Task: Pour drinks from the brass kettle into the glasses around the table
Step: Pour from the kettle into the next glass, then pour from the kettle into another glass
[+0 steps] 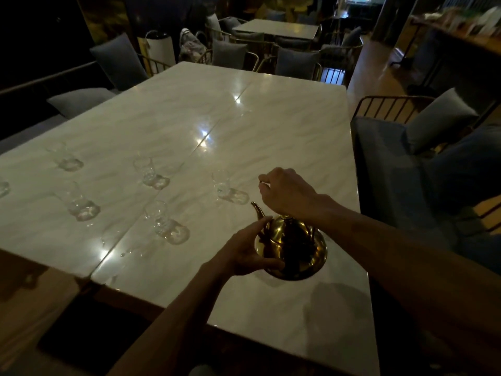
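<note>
The brass kettle (294,248) stands on the white marble table (271,126), near its right front part, spout pointing left and away. My left hand (244,253) cups the kettle's left side, thumb near the spout's base. My right hand (287,194) is closed above the lid, apparently on the kettle's handle, which the hand hides. Several clear glasses stand to the left; the closest are a glass (226,187) just beyond the spout, a glass (165,223) in front and a glass (149,173) further back.
A seam runs diagonally between the two joined table tops. More glasses (78,202) stand toward the table's left edge. A blue bench with a grey cushion (436,120) lines the right side. Cushioned chairs (295,62) and another table (276,28) stand behind.
</note>
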A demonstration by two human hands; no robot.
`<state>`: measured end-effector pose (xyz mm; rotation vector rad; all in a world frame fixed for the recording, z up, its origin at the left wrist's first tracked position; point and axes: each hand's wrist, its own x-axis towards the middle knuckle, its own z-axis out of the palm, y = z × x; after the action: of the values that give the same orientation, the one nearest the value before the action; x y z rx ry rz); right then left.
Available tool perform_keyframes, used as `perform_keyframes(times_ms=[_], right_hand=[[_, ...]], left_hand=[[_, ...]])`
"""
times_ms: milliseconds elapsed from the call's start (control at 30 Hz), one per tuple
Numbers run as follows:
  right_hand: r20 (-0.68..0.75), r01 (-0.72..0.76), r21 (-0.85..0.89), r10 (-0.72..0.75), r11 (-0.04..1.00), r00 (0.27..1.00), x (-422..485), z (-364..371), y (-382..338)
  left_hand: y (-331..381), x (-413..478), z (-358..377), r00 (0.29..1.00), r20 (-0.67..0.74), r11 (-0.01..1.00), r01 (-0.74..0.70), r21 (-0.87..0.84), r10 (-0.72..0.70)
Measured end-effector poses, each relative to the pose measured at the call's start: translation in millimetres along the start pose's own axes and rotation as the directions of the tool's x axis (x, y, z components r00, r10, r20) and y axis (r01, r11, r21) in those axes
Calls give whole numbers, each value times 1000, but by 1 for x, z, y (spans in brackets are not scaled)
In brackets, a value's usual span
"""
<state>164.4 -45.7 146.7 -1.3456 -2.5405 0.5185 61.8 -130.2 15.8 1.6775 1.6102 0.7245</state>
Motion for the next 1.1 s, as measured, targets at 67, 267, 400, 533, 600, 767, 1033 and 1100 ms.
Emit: perform_keyframes(times_ms=[67, 267, 400, 533, 600, 767, 1033, 1100], right_hand=[[-16, 21, -10, -21, 1000, 1000, 13, -7, -9], [-53, 43, -45, -45, 998, 998, 60, -19, -33], [-47, 32, -41, -34, 999, 998, 97, -18, -50], [-25, 16, -69, -17, 997, 1000, 134, -8, -62], [-50, -10, -38, 8, 999, 999, 152, 1, -63], [-37, -58, -19, 57, 998, 998, 196, 23, -61], [120, -106, -109, 119, 988, 986, 252, 60, -57], [129, -131, -111, 146, 985, 981, 263, 67, -54]], left_hand=[[-2, 8, -15, 1000, -21, 1000, -16, -5, 16], [-21, 45, -66, 999, -39, 999, -36, -11, 36], [-37, 72, -98, 998, -13, 998, -58, -38, 58], [-63, 95, -125, 997, 31, 996, -65, -54, 67], [-77, 105, -136, 996, 49, 996, -68, -54, 71], [-105, 132, -155, 992, 106, 995, -52, -90, 61], [-142, 158, -158, 978, 211, 992, 27, -126, 0], [-148, 163, -158, 974, 226, 987, 38, -158, -2]])
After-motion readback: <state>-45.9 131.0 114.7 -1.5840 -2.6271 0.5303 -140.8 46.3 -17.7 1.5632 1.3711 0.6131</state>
